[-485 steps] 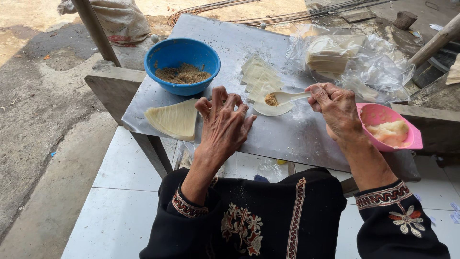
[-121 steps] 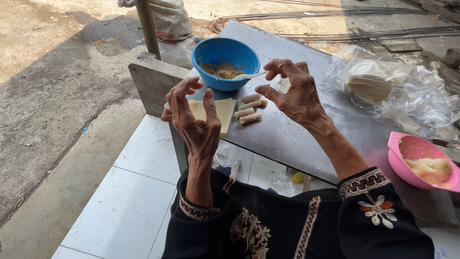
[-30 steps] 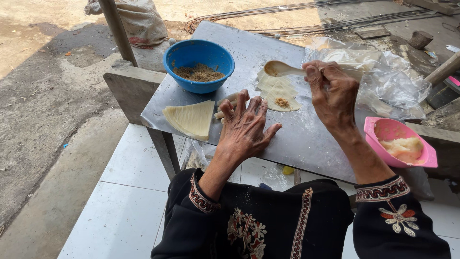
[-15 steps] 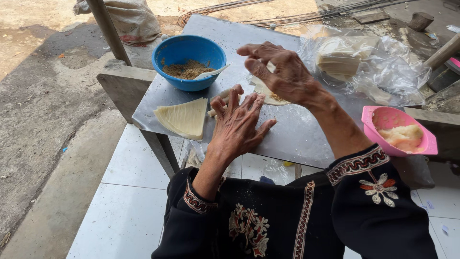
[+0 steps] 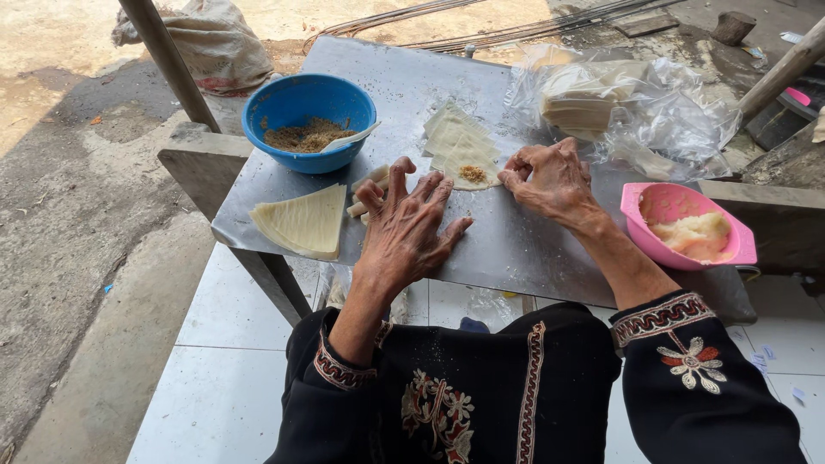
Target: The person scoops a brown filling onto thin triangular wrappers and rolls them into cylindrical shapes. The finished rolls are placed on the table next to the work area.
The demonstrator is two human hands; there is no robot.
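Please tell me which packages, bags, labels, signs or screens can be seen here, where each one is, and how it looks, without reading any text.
Clear plastic bag: on the metal table's far right, beyond the right hand; crumpled, transparent, holding a stack of pale wrappers.
Woven sack: on the ground at top left, behind a pole; lumpy, off-white, dirty.
Labels, signs, screens: none visible.

Daylight falls on bare ground (image 5: 60, 198) at the left. White floor tiles (image 5: 215, 387) fill the bottom. A metal table (image 5: 516, 249) stands centre.
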